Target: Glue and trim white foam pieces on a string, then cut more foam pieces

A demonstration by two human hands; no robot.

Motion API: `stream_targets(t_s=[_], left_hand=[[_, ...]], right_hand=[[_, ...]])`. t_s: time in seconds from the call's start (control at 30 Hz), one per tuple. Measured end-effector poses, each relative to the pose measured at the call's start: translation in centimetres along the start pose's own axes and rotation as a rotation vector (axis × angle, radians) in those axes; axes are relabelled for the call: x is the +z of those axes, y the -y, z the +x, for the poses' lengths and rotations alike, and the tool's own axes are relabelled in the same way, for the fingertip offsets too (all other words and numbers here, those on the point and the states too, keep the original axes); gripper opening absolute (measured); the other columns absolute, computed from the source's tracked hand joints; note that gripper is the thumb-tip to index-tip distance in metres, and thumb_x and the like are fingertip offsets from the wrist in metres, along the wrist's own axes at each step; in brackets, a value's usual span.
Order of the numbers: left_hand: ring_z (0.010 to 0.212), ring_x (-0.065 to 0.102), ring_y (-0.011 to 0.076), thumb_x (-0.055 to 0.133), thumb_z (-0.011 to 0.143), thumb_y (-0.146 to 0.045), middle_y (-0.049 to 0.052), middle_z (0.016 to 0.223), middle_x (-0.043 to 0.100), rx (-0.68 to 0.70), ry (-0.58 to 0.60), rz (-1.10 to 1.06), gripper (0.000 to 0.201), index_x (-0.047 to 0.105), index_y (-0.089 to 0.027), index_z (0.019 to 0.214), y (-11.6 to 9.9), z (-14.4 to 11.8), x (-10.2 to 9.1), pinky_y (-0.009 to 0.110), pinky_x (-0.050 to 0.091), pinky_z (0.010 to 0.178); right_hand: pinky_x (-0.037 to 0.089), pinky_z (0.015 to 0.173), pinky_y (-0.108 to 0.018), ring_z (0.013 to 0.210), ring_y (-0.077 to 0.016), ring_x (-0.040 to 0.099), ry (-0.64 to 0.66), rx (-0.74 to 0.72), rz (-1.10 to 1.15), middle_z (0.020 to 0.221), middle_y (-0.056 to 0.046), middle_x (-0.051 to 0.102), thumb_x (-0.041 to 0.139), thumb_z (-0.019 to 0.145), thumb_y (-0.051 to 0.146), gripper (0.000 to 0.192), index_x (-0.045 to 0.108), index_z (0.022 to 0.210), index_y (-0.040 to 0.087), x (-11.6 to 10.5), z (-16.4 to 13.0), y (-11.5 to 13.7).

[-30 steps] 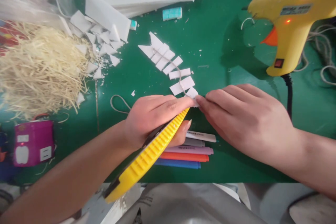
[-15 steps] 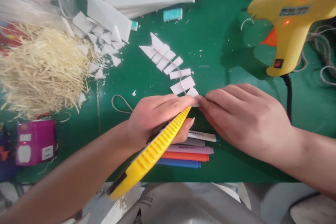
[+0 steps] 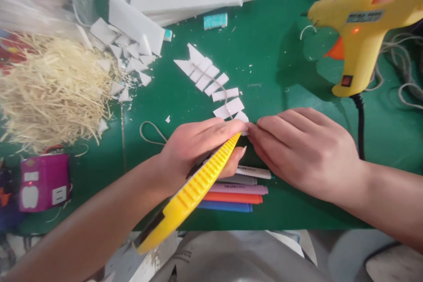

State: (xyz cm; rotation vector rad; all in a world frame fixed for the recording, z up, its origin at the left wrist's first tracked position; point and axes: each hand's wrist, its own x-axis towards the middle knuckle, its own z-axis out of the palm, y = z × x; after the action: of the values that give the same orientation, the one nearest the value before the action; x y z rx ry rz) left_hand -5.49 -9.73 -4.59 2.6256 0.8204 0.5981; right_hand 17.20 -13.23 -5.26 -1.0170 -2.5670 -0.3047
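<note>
Cord (image 3: 226, 95) ran along the row of white pieces (image 3: 210, 89). At the row's near end, your left hand (image 3: 191, 145) gripped a yellow tool (image 3: 198, 185), fingertips touching the end piece (image 3: 242, 116). Your right hand (image 3: 307, 154) met that piece, fingertips bunched; pinching could not be confirmed. Markers (image 3: 238, 189) lay nearer you than the row.

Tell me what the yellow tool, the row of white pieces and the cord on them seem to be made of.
Yellow tool: probably molded plastic with a slight sheen, judging by its even color and crisp ribs. White pieces: likely matte foam board; similar crumbly-looking scraps lie nearby. Cord: perhaps dull cotton or synthetic fiber, judging by its limp curves.
</note>
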Motion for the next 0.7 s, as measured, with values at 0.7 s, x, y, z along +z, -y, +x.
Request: stream_targets(t_s=[0.7], left_hand=[[0.076,0.076,0.0146,0.053,0.096,-0.021,0.004,0.091,0.081,-0.037,-0.027,-0.002,0.025,0.073,-0.018,0.111,-0.08,-0.53,0.15,0.021,0.064,0.076]], right_hand=[[0.042,0.06,-0.031,0.069,-0.0159,0.053,0.023,0.021,0.093,0.08,-0.004,0.07,0.06,0.099,0.012,0.02,0.072,0.083,0.016,0.38,-0.08,0.02]])
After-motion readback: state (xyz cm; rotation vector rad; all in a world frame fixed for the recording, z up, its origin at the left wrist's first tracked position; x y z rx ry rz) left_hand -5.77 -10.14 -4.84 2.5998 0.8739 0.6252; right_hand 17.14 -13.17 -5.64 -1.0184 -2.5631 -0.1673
